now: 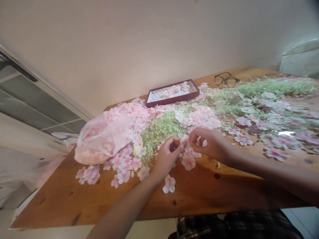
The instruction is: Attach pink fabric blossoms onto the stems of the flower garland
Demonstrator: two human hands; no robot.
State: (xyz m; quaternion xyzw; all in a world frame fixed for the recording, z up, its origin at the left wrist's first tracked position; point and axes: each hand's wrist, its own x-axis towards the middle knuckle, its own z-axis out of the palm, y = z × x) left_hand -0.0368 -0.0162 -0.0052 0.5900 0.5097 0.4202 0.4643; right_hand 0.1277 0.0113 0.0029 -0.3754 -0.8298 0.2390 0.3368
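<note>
Both of my hands meet over the middle of the wooden table [82, 202]. Between the fingertips of my left hand [168, 154] is a small pale flower [183, 138], pinched by thumb and forefinger. The fingertips of my right hand [205, 142] close together at the flower's right side; what they pinch is too small to make out. Just below the hands lies a pink flower [188, 161], and a single pink and white flower [169, 184] rests nearer the front edge. Light green stems [161, 127] are heaped behind my left hand.
A clear plastic bag [104, 137] of pink petals sits at the left. Behind the hands is a dark red tray [171, 99] with several flowers. Eyeglasses [226, 80] lie at the back, and many pink flowers [276, 152] spread across the right side.
</note>
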